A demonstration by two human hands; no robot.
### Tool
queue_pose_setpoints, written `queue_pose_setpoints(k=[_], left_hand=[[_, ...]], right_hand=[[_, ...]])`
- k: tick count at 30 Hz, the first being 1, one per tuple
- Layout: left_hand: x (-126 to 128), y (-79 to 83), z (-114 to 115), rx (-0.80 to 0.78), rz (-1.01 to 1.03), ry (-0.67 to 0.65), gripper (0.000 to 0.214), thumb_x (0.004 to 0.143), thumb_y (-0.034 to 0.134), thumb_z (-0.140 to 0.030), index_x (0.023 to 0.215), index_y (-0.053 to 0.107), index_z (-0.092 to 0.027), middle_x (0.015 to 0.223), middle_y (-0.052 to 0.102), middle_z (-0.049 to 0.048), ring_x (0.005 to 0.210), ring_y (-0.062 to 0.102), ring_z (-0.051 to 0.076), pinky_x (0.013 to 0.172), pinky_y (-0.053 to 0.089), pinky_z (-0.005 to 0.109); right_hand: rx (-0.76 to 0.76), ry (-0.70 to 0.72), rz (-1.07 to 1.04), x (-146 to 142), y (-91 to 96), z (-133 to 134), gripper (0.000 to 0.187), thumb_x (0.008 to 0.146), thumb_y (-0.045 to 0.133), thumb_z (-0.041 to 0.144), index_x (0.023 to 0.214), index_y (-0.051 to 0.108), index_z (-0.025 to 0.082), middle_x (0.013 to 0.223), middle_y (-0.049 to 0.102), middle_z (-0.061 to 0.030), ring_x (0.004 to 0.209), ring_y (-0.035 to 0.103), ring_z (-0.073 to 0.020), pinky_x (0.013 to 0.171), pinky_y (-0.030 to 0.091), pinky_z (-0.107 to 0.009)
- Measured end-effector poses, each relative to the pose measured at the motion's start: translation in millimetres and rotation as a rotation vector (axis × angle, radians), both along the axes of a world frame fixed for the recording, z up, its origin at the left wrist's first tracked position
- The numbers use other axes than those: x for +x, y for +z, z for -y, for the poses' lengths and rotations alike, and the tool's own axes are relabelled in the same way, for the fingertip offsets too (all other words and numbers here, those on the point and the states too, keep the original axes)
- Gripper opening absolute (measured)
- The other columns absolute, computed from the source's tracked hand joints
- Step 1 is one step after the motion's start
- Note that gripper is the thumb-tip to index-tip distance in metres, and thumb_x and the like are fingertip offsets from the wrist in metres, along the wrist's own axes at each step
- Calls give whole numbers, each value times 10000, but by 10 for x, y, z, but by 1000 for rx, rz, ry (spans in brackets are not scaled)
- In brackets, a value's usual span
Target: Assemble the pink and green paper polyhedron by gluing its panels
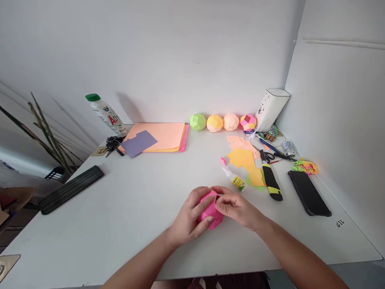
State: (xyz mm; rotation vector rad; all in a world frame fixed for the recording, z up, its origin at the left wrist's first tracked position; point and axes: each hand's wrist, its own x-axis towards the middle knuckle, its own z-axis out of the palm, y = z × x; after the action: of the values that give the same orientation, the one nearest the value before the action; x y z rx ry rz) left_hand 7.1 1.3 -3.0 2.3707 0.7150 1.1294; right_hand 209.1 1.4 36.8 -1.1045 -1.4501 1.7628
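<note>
A pink faceted paper ball (215, 223) rests at the front middle of the white table, between both hands. My left hand (192, 214) wraps around its left side, fingers over the top and thumb along the front. With thumb and fingers pinched, my right hand (236, 206) grips the ball's upper right edge, where a small dark opening shows. The right fingertips partly hide that spot. Just beyond the right hand lies a glue bottle (236, 180) with a white nozzle and yellow label. A small pink paper piece (223, 161) is near its tip.
Four finished-looking paper balls (214, 123) line the wall. Paper scraps (241, 158), a utility knife (270, 178), scissors (266, 155) and a phone (309, 193) lie right. Coloured sheets (162, 136), a purple sheet (138, 143), keys (113, 143), a bottle (108, 116) and a black bar (72, 189) are left.
</note>
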Motion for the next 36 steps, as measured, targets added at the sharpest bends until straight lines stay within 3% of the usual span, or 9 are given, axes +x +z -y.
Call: queue_pose_setpoints(k=[5, 9, 13, 16, 18, 23, 26, 36], left_hand=[[7, 4, -4, 43, 10, 36, 439, 1006, 348, -293, 1444, 339, -258, 1338, 403, 153, 1248, 408, 301, 977, 452, 525], [9, -15, -8, 56, 38, 39, 417, 1011, 333, -269, 1424, 386, -246, 1332, 424, 152, 1236, 426, 292, 978, 456, 522], [-9, -39, -22, -43, 110, 41, 403, 1010, 326, -233, 1399, 431, -250, 1330, 448, 141, 1229, 460, 273, 980, 471, 498], [-24, -51, -29, -186, 182, 82, 379, 1006, 322, -193, 1330, 507, -256, 1328, 470, 129, 1222, 492, 255, 969, 495, 466], [-32, -56, -31, -207, 201, 99, 375, 999, 323, -166, 1303, 526, -254, 1331, 476, 126, 1240, 483, 255, 974, 493, 468], [-59, -38, -32, 122, 68, 52, 431, 963, 329, -129, 1361, 449, -240, 1368, 448, 139, 1349, 342, 330, 1034, 385, 601], [-73, 3, -26, 277, -79, 55, 429, 928, 376, -138, 1333, 472, -240, 1359, 456, 131, 1329, 340, 348, 1044, 342, 623], [-69, 98, 1, 325, -240, 68, 360, 899, 459, -124, 1225, 551, -246, 1360, 445, 123, 1248, 388, 318, 1043, 331, 587]], right_hand=[[28, 4, 8, 0, -16, -24, 339, 798, 684, 545, 773, 730, 210, 1331, 493, -68, 1217, 528, -270, 1018, 433, -388], [47, -10, -7, -30, -30, -15, 338, 804, 680, 540, 764, 724, 207, 1307, 513, -68, 1193, 548, -266, 992, 458, -379], [93, 69, 40, 28, -1, -35, 332, 834, 651, 528, 892, 713, 207, 1387, 450, -91, 1291, 471, -282, 996, 463, -385], [209, 158, 161, 86, 15, -47, 361, 783, 737, 460, 1057, 672, 235, 1443, 400, -97, 1393, 337, -289, 1082, 389, -414], [284, 160, 240, 100, 3, -40, 319, 791, 743, 410, 1054, 663, 249, 1475, 367, -85, 1407, 312, -279, 1121, 343, -426], [406, 137, 344, 64, -58, -7, 221, 842, 694, 385, 1029, 672, 270, 1500, 340, -61, 1335, 398, -261, 1105, 381, -432], [472, 139, 375, 46, -65, -1, 211, 851, 685, 366, 1040, 670, 273, 1480, 377, -62, 1311, 421, -266, 1095, 401, -440], [575, 112, 419, 56, -63, -17, 111, 861, 681, 352, 872, 664, 243, 1432, 433, -72, 1235, 481, -252, 1072, 422, -454]])
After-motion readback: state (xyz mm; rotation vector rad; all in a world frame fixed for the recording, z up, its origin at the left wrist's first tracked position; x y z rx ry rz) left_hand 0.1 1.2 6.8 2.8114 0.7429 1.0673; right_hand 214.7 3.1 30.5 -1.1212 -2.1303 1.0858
